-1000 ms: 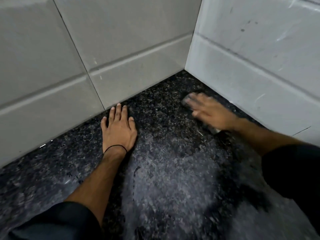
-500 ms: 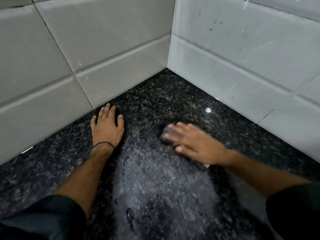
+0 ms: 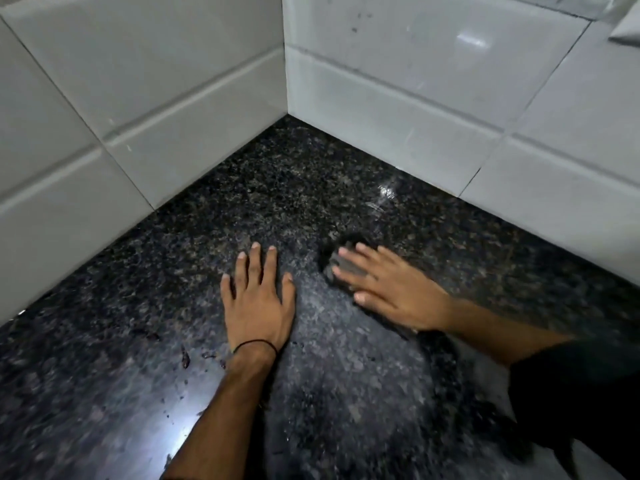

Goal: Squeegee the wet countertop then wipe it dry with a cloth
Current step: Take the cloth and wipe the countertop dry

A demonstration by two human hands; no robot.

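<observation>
A black speckled granite countertop (image 3: 294, 188) fills the corner between two tiled walls. My left hand (image 3: 258, 299) lies flat on it, palm down, fingers spread, holding nothing, a thin black band at the wrist. My right hand (image 3: 391, 289) presses flat on a dark grey cloth (image 3: 337, 268); only the cloth's far end shows past the fingertips, the rest is hidden under the palm. The hand is blurred. A duller smeared patch (image 3: 346, 358) runs between and in front of the hands. Small droplets (image 3: 185, 358) sit left of my left wrist. No squeegee is in view.
White tiled walls (image 3: 173, 98) meet at a corner (image 3: 285, 112) behind the countertop, one on the left and one on the right (image 3: 450, 98). A bright light reflection (image 3: 187, 434) lies on the stone at the front left. Dark sleeves cover both forearms low in the frame.
My right hand has slid the cloth from the right wall near the corner back toward me and toward my left hand. The view has shifted; my left hand stays flat on the stone.
</observation>
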